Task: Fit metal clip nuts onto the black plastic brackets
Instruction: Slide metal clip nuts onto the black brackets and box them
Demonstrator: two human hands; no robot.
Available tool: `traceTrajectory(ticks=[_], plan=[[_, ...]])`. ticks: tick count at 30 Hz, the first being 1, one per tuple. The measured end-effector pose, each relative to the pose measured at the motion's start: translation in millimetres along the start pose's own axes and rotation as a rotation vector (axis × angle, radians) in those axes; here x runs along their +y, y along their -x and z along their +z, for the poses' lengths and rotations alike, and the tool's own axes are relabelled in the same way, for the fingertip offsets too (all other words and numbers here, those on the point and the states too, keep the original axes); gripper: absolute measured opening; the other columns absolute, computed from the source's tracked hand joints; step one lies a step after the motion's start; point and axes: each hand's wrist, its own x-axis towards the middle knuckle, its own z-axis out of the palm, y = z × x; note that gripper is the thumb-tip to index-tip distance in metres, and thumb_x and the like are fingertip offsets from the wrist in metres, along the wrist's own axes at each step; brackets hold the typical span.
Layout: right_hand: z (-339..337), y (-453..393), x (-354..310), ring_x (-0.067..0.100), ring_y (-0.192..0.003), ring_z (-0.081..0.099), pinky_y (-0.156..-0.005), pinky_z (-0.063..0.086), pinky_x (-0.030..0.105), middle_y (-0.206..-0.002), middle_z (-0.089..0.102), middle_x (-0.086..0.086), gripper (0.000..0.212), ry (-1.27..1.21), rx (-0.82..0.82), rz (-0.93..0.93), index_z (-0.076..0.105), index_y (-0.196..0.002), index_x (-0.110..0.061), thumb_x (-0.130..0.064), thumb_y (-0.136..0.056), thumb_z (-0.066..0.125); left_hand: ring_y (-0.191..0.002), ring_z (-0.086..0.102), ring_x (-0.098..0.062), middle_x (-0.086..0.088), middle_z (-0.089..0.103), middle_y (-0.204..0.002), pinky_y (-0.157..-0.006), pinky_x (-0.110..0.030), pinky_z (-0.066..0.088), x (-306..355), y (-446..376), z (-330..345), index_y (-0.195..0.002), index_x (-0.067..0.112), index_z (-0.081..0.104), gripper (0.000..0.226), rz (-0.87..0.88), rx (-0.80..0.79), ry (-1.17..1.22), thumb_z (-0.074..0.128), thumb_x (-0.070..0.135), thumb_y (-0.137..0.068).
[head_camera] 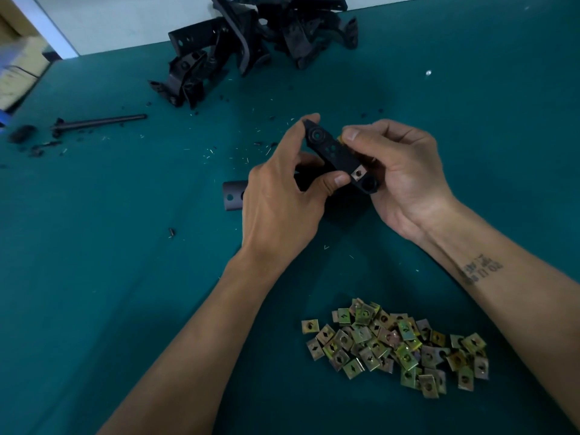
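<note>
Both hands hold one black plastic bracket [335, 153] above the green table, its flat arm running from upper left to lower right. My left hand [282, 196] grips it, index finger on the far end and thumb pressing near a metal clip nut [358, 173] seated on the lower end. My right hand [405, 177] curls round the bracket from the right, and a second yellowish clip nut [340, 139] peeks out under its thumb tip. A loose heap of clip nuts [398, 346] lies near me, right of centre.
A heap of black brackets [251, 42] lies at the table's far edge. Another bracket's end [233, 196] shows under my left hand. A dark rod [100, 121] and black scraps lie at the far left. Fine shavings dot the green tabletop [125, 277].
</note>
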Motion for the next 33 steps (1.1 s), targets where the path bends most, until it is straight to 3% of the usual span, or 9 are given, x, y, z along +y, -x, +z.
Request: traceTrajectory(ticks=[6,11,18,20,24,27,33], plan=[[0.9,1.0,2.8,0.022,-0.076,0.067,-0.067,0.053,0.032,-0.077,0.072,0.009,0.027,0.048,0.013,-0.057,0.073,-0.063,-0.014,0.001,-0.086,0.074,-0.096,0.065,0.005,0.020,0.073,-0.094,-0.084,-0.005,0.041,-0.7,0.2,0.6,-0.145,0.031,0.047,0.069,-0.003,-0.001,0.024,0.077,0.041,-0.084],[5.8,2.6,5.3,0.018,-0.077,0.066,-0.071,0.050,0.035,-0.075,0.071,0.003,0.024,0.100,0.057,-0.126,0.068,-0.063,-0.014,0.001,-0.081,0.071,-0.095,0.067,0.001,0.020,0.073,-0.094,-0.089,-0.021,0.050,0.2,-0.2,1.3,-0.151,0.030,0.042,0.076,0.018,-0.011,0.016,0.077,0.038,-0.083],[3.8,4.1,3.3,0.025,-0.075,0.056,-0.069,0.045,0.038,-0.072,0.065,0.009,0.022,0.267,0.058,-0.231,0.069,-0.061,-0.022,-0.010,-0.078,0.073,-0.093,0.067,0.001,0.022,0.072,-0.092,-0.088,-0.021,0.050,-1.4,0.3,1.9,-0.152,0.033,0.039,0.078,0.024,-0.013,0.014,0.076,0.038,-0.083],[3.3,4.6,4.5,0.023,-0.072,0.055,-0.067,0.044,0.034,-0.070,0.062,0.010,0.021,0.308,0.053,-0.271,0.065,-0.062,-0.012,-0.017,-0.081,0.070,-0.094,0.067,0.001,0.022,0.072,-0.093,-0.088,-0.021,0.051,-1.8,0.4,1.2,-0.152,0.034,0.038,0.079,0.021,-0.013,0.009,0.075,0.040,-0.083],[4.8,5.0,6.4,0.015,-0.071,0.056,-0.067,0.043,0.025,-0.070,0.048,0.022,0.048,0.315,0.023,-0.347,0.051,-0.075,0.015,-0.031,-0.089,0.058,-0.096,0.067,0.003,0.023,0.073,-0.095,-0.088,-0.014,0.048,-1.9,0.3,0.1,-0.152,0.033,0.039,0.079,0.023,-0.002,0.016,0.075,0.041,-0.083],[6.7,8.6,7.1,0.032,-0.066,0.043,-0.063,0.038,0.030,-0.072,0.042,0.036,0.042,0.403,-0.008,-0.394,0.046,-0.072,0.009,-0.028,-0.092,0.056,-0.094,0.068,0.001,0.021,0.073,-0.093,-0.089,-0.022,0.051,-0.6,1.6,-0.4,-0.152,0.032,0.040,0.078,0.018,-0.004,0.031,0.075,0.041,-0.083],[7.5,12.3,6.4,0.041,-0.066,0.040,-0.062,0.034,0.042,-0.068,0.043,0.035,0.045,0.491,0.021,-0.428,0.048,-0.073,0.014,-0.027,-0.091,0.055,-0.093,0.069,0.000,0.020,0.073,-0.091,-0.088,-0.030,0.054,1.0,2.0,-1.1,-0.154,0.031,0.038,0.080,0.000,0.003,0.016,0.075,0.035,-0.083]])
